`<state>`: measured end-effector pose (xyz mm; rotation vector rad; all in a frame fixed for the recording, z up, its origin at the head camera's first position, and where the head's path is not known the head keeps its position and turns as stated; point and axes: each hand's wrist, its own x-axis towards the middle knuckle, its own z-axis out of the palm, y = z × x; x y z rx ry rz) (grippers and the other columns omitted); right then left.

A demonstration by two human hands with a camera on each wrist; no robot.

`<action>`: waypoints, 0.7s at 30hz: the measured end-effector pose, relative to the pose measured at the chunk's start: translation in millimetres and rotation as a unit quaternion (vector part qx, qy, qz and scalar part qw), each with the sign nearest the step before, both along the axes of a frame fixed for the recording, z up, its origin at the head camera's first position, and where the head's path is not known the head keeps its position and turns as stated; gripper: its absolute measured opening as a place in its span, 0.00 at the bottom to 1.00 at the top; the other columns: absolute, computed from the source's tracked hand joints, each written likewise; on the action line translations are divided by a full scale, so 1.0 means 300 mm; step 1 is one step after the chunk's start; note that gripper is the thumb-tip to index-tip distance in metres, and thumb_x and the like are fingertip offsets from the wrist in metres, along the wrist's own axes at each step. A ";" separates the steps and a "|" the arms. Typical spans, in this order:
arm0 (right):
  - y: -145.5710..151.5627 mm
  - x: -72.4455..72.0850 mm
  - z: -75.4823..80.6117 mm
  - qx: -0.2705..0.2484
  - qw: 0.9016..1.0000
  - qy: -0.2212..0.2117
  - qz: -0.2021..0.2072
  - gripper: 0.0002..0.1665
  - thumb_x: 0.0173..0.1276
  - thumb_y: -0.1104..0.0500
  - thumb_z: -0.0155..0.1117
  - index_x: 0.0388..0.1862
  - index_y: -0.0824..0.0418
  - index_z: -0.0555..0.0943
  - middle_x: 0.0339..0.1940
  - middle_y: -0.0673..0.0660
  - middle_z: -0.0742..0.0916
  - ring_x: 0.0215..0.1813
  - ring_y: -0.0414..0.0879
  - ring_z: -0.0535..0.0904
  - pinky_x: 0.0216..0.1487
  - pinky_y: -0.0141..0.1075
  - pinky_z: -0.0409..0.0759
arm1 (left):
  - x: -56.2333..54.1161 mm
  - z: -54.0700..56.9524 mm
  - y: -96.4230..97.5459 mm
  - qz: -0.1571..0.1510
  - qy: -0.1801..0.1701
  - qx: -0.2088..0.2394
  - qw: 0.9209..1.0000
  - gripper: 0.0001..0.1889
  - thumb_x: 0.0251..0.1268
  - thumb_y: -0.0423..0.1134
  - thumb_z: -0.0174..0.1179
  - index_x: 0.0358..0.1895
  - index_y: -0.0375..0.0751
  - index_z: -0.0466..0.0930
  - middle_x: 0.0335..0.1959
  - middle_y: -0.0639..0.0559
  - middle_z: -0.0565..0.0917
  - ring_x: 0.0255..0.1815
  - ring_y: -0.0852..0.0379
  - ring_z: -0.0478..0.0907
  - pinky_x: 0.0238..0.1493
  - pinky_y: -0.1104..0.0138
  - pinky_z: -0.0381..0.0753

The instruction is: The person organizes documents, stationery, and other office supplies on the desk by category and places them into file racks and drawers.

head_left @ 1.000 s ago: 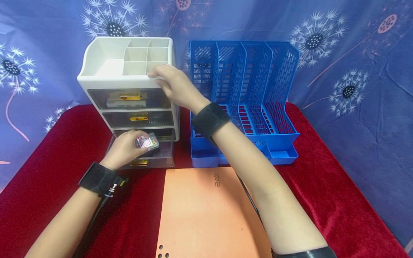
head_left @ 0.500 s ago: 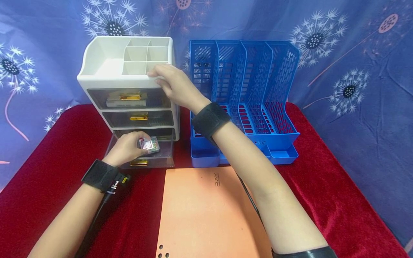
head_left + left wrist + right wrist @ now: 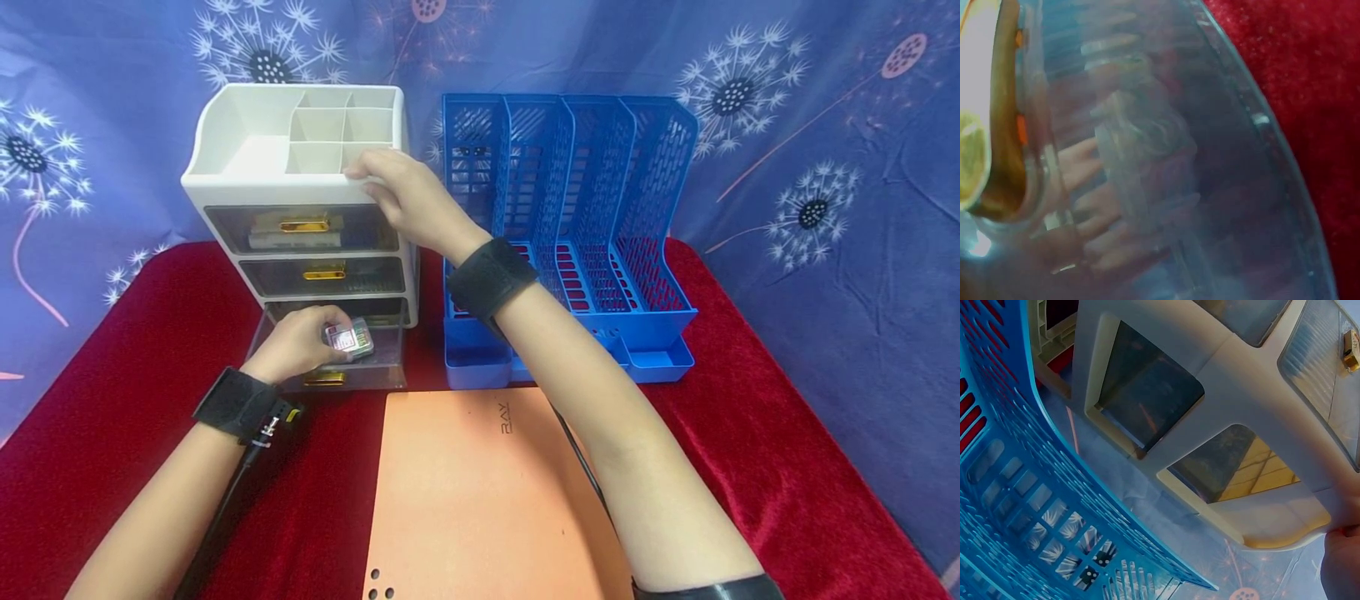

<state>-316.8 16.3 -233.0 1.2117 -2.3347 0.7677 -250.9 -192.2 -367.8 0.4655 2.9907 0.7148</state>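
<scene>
A small clear case [image 3: 356, 340] sits pinched between thumb and fingers of the left hand [image 3: 298, 340], at the pulled-out bottom drawer [image 3: 378, 377]; contact with the drawer floor cannot be told from this angle. Judged done: drawer open; remaining: case not yet released, drawer not yet closed. The right hand [image 3: 412, 198] grips the white drawer unit's [image 3: 255, 190] top front rim, upper drawers [image 3: 363, 232] closed.

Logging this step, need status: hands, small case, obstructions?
Left hand pinches small clear case at open bottom drawer. Right hand rests on front top edge of white organizer. Upper two drawers shut, apparently not in the way.
</scene>
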 end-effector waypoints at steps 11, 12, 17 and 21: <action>0.002 0.002 0.000 0.000 1.000 -0.001 0.000 0.13 0.71 0.67 0.51 0.51 0.65 0.77 0.54 0.57 0.82 0.62 0.46 0.73 0.64 0.23 0.60 | 0.018 0.007 -0.005 -0.003 0.037 0.012 0.999 0.21 0.41 0.35 0.73 0.43 0.33 0.80 0.36 0.39 0.83 0.37 0.45 0.78 0.39 0.52 0.74; 0.002 0.003 0.000 0.000 1.000 -0.003 0.000 0.13 0.71 0.66 0.51 0.51 0.65 0.77 0.54 0.57 0.82 0.62 0.46 0.72 0.64 0.23 0.60 | 0.022 0.008 -0.006 -0.003 0.044 0.015 0.999 0.21 0.42 0.35 0.73 0.43 0.33 0.80 0.36 0.39 0.83 0.38 0.44 0.79 0.40 0.51 0.74; 0.002 0.004 0.003 0.002 1.000 -0.002 0.000 0.13 0.70 0.66 0.51 0.51 0.65 0.77 0.54 0.57 0.82 0.62 0.46 0.72 0.64 0.23 0.59 | 0.050 0.016 -0.005 0.008 0.088 0.017 0.996 0.19 0.46 0.34 0.71 0.44 0.33 0.80 0.39 0.37 0.82 0.40 0.42 0.80 0.40 0.50 0.75; 0.004 0.002 0.003 0.004 1.000 0.000 -0.001 0.13 0.70 0.66 0.51 0.51 0.65 0.77 0.55 0.57 0.82 0.62 0.46 0.72 0.65 0.23 0.59 | 0.080 0.026 0.004 0.008 0.135 0.015 0.991 0.16 0.48 0.33 0.70 0.43 0.35 0.81 0.38 0.38 0.83 0.38 0.43 0.80 0.37 0.52 0.75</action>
